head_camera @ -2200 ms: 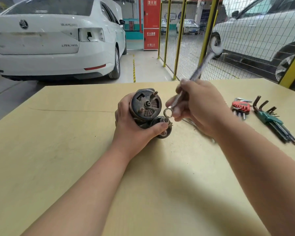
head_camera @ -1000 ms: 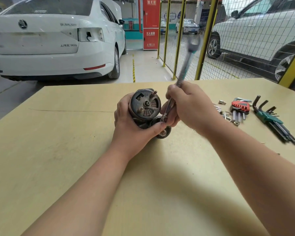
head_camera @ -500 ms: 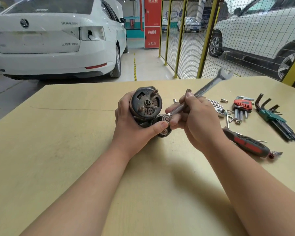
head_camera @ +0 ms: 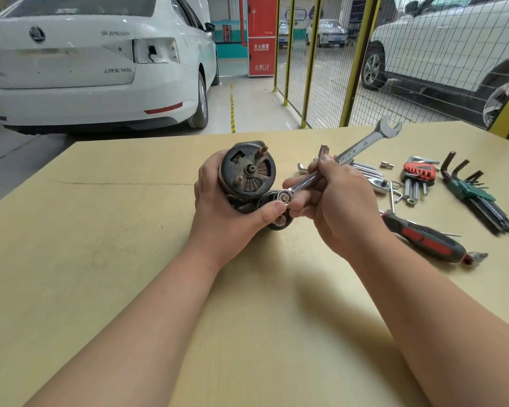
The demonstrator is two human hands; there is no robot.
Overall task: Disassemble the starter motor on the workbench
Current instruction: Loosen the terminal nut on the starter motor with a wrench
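The left hand (head_camera: 218, 212) wraps around the starter motor (head_camera: 246, 171). Its fingers curl behind the motor, and its thumb presses on the small round part low at the front. The motor is in the middle of the workbench (head_camera: 130, 259), with its round end facing the person.

The right hand (head_camera: 335, 207) grips a wrench (head_camera: 362, 145), with its fingers curled tight around the handle. The ring end of the wrench sits on the small round part, touching the left thumb. The open end points up and away to the right.

On the bench, to the right, lie a screwdriver (head_camera: 426, 237) with a black and red handle, a red key set (head_camera: 417, 174) and a green key set (head_camera: 476, 195). A white car (head_camera: 86, 63) is parked behind the bench.
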